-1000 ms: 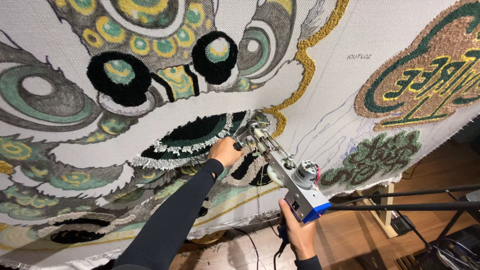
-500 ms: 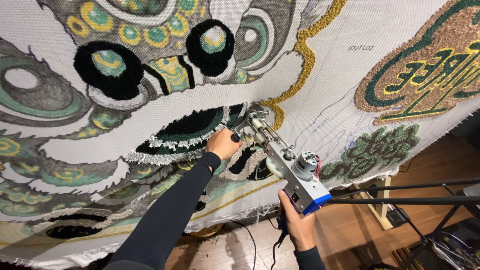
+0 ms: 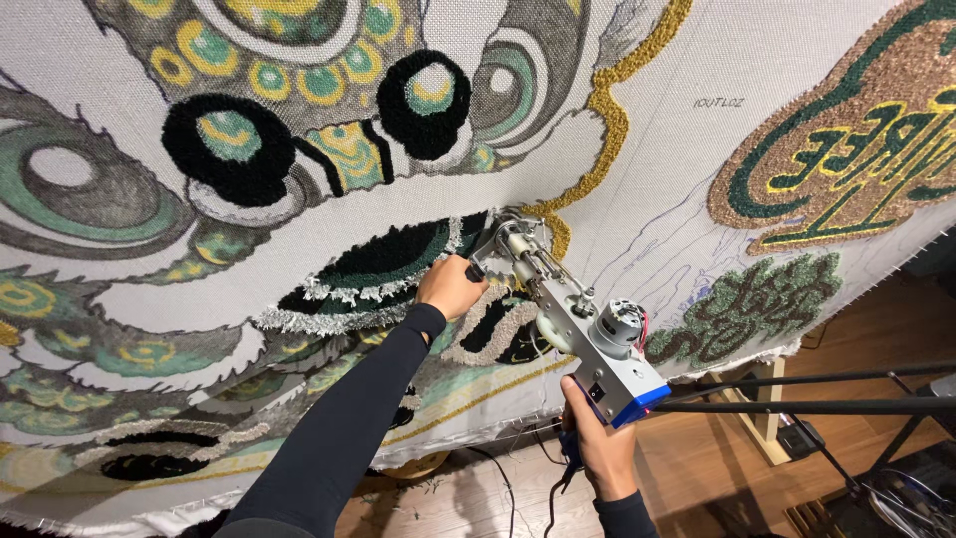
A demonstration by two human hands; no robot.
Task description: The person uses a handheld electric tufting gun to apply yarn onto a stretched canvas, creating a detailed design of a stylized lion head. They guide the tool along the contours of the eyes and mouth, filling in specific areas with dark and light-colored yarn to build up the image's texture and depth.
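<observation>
— So where is the tufting gun (image 3: 573, 329) right now?

— Its needle end is pressed against the stretched backing cloth (image 3: 677, 199), at the edge of a black pile patch (image 3: 388, 261) just below the gold tufted line (image 3: 607, 110).

— And how are the hands set?

— The left hand (image 3: 450, 287) is curled shut around the front handle near the nose, likely to steer and push the tip into the cloth. The right hand (image 3: 595, 446) is wrapped tight around the rear grip under the blue-edged body, carrying the weight; the cord (image 3: 550, 498) hangs beneath it.

— Why is it tilted that way?

— The cloth stands upright on a frame, so the gun seems angled to meet it squarely.
</observation>
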